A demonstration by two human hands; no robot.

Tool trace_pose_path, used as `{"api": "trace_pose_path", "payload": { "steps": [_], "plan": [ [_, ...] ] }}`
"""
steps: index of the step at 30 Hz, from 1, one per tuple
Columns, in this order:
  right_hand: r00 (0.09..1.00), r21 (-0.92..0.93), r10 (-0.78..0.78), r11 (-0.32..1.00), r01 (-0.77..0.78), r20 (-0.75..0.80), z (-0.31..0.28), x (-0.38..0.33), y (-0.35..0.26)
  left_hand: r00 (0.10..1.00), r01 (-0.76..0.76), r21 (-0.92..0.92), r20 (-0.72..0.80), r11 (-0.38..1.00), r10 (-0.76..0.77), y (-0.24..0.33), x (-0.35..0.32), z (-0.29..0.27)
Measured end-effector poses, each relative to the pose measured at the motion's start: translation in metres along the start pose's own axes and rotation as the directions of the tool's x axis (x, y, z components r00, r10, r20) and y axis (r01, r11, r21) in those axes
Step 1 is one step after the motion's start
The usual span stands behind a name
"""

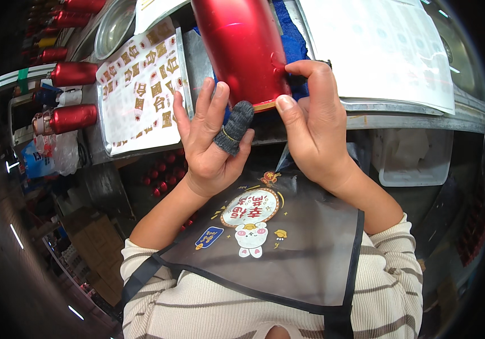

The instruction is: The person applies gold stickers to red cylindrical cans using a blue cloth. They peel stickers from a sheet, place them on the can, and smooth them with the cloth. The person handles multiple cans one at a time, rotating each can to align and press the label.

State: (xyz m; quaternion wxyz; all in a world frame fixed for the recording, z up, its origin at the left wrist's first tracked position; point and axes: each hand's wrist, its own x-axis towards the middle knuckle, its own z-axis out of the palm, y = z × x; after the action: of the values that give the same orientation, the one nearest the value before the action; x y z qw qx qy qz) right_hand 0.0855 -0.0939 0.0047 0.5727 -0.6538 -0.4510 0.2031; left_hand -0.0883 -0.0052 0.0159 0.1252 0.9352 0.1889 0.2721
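Note:
A large glossy red bottle [242, 51] lies with its near end toward me, over blue cloth [294, 39] on the work table. A gold-coloured rim [264, 106] edges that near end. My right hand [318, 121] holds the bottle at its right side, thumb by the rim and bent index finger higher up. My left hand [205, 141] is open beside the bottle's lower left, fingers spread. Its index finger wears a dark grey knitted finger cover [235, 127], the tip close to the rim. Whether that tip touches the bottle I cannot tell.
Left of the bottle lies a sheet of gold-brown printed decals [140, 93] on a tray. White sheets [375, 51] cover the right side. Smaller red bottles [73, 118] and a metal bowl [115, 28] stand at the left. A translucent bin [414, 158] sits below the table edge.

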Motion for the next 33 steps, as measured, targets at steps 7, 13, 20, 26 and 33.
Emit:
{"api": "trace_pose_path", "payload": {
  "steps": [7,13,20,26,33],
  "plan": [
    [0.999,-0.025,-0.021,0.999,0.020,-0.040,0.003,0.001,-0.004,1.000,-0.025,0.040,0.017,0.999,0.025,0.002,0.005,-0.002],
    [0.998,0.001,-0.038,0.999,0.038,-0.053,0.006,0.002,0.003,0.986,-0.149,0.151,0.091,0.977,0.136,0.003,0.016,-0.003],
    [0.994,0.317,0.106,0.942,-0.111,0.030,0.010,-0.001,0.013,0.993,-0.117,0.219,0.009,0.969,0.118,0.009,0.029,0.000],
    [1.000,-0.007,0.017,1.000,-0.017,-0.024,-0.009,-0.017,0.004,1.000,-0.004,0.101,-0.001,0.995,0.005,0.011,0.017,0.011],
    [0.916,-0.122,-0.357,0.916,0.382,0.186,0.004,-0.022,0.007,0.997,0.067,0.006,-0.050,0.998,-0.067,-0.027,0.010,0.002]
  ]
}}
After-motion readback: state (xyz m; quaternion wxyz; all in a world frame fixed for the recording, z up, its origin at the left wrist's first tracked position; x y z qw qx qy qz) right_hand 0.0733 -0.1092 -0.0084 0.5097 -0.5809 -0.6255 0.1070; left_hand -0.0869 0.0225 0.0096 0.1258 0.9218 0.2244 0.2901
